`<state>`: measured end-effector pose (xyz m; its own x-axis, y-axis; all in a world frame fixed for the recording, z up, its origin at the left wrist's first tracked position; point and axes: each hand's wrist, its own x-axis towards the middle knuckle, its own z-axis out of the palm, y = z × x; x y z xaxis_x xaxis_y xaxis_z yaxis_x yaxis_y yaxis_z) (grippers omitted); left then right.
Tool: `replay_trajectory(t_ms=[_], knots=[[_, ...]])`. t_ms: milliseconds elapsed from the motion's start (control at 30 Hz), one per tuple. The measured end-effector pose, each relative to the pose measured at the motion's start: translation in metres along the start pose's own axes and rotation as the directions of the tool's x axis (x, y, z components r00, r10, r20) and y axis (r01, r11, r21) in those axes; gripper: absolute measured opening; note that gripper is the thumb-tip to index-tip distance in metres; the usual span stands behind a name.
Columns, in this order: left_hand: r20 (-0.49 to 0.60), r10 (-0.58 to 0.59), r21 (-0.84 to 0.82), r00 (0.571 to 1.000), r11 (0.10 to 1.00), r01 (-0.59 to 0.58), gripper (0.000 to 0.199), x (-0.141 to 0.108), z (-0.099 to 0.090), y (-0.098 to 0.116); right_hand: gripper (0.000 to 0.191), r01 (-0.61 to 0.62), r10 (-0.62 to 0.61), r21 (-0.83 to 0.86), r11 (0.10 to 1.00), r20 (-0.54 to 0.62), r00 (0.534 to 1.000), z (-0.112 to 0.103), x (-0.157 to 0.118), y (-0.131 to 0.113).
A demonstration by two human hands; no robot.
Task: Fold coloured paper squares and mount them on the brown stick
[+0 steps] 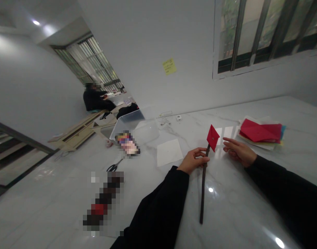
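In my left hand (193, 161) is a thin dark brown stick (203, 193), held near its upper part between thumb and fingers. A folded red paper pinwheel (212, 138) sits at the stick's top end, with a small dot at its middle. The stick's lower end points toward me over the white marbled table (231, 214). Just right of the pinwheel, apart from it, my right hand (238, 151) holds nothing; its index finger is stretched out and the other fingers are partly bent. A square white sheet (169, 152) lies left of my left hand.
Red paper sheets (260, 130) top a coloured paper stack at right. Scissors (113, 167), a blurred phone-like item (127, 143) and a blurred dark, long object (104, 200) lie at left. Behind are a clear plastic bin (127, 121) and a seated person (95, 98).
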<state>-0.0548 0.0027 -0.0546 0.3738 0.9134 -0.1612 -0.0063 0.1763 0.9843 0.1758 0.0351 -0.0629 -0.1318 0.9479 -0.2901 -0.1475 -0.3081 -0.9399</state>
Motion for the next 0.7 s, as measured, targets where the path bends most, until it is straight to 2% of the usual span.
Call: replay_trajectory(t_ms=[67,167,367,467,600,700], knots=[[0.03,-0.003,0.021,1.0,1.0,0.002,0.058,-0.001,0.0,0.002,0.06,-0.024,0.024,0.0,1.0,0.047,0.999,0.001,0.0,0.003],[0.077,-0.015,0.047,0.997,0.999,0.012,0.058,-0.001,-0.002,0.003,0.052,0.006,-0.006,0.005,1.0,0.104,0.995,0.005,-0.002,0.005],[0.145,-0.066,0.085,0.987,0.995,0.054,0.06,0.0,-0.004,0.002,0.045,0.04,-0.038,0.048,0.998,-0.036,0.999,0.001,0.0,-0.002],[0.152,-0.065,0.084,0.986,0.995,0.052,0.059,0.0,-0.004,0.002,0.05,0.055,-0.055,0.034,0.998,-0.014,0.998,-0.004,0.003,-0.005],[0.154,-0.068,0.093,0.986,0.994,0.054,0.056,0.0,-0.004,0.003,0.066,0.133,-0.136,0.045,0.99,0.07,0.988,-0.009,0.003,-0.007],[0.139,-0.066,0.077,0.988,0.995,0.056,0.055,0.0,-0.004,0.001,0.073,0.137,-0.139,0.043,0.99,0.059,0.988,-0.011,0.004,-0.007]])
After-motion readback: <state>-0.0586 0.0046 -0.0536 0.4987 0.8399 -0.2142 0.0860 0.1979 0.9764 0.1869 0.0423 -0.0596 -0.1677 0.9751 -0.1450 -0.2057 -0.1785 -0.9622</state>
